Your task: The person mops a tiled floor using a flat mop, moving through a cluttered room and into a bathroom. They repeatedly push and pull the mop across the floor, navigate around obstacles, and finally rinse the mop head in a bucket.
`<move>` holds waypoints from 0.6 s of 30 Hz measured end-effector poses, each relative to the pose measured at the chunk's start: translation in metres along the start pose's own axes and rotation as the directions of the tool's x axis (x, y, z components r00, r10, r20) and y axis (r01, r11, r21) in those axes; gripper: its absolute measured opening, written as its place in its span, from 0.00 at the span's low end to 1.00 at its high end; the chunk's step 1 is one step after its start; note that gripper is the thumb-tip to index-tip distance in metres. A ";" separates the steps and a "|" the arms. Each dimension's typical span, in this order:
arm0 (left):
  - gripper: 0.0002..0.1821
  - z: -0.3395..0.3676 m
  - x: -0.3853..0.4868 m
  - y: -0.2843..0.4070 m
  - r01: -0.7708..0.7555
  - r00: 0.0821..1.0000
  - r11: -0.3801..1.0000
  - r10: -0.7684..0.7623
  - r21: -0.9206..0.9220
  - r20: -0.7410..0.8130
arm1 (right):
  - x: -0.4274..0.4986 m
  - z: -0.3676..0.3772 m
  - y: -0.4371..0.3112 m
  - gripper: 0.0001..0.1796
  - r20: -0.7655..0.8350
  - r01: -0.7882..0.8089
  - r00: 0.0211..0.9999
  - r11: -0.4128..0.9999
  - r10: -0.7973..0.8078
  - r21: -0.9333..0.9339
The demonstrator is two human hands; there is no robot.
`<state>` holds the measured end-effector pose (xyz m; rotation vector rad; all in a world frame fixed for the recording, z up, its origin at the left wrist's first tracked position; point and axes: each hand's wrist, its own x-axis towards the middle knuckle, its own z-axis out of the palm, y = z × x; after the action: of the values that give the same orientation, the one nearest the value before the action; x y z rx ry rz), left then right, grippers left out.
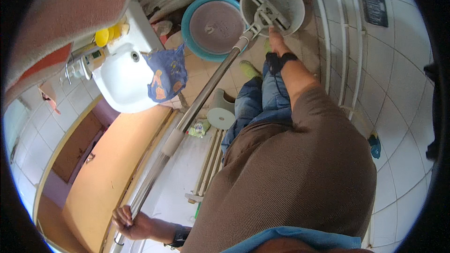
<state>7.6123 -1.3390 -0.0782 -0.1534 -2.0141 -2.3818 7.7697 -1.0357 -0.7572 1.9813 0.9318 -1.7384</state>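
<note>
A mop with a shiny telescopic metal pole (207, 93) runs diagonally across the view. My left hand (135, 222) is wrapped around the lower-left part of the pole. At the other end, the grey mop head (270, 10) with its plastic bracket rests tilted inside a whitish bucket (300, 15). My right hand (277, 41) reaches down to the bucket's near rim, its fingertips at the mop head's bracket. Whether those fingers grip the bracket cannot be made out. Dark straps with a small device sit on both wrists.
Left of the bucket stands a turquoise basin (186, 30) with murky liquid. A white washbasin (121, 80) has a blue patterned cloth (167, 73) over its edge. A grey plastic stool (221, 114) is beside my legs. White pipes (325, 35) line the tiled wall; a wooden door (109, 168) stands left.
</note>
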 end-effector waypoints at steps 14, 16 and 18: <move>0.18 0.112 -0.027 -0.178 -0.070 0.935 0.986 0.012 0.151 0.354 | -0.170 0.010 0.003 0.22 0.598 -0.215 0.777 0.808 -0.199 0.548; 0.16 0.122 -0.032 -0.185 -0.145 0.931 0.982 0.094 0.120 0.352 | -0.187 0.014 -0.019 0.19 0.628 -0.316 0.711 0.656 -0.315 0.686; 0.15 0.130 -0.038 -0.187 -0.159 0.910 0.983 0.111 0.089 0.399 | -0.199 0.017 -0.029 0.16 0.612 -0.468 0.575 0.396 -0.543 0.790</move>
<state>7.6440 -1.1817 -0.2444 -0.8026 -2.2055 -2.2774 7.7303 -1.0750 -0.5629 0.9954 -0.5751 -3.1993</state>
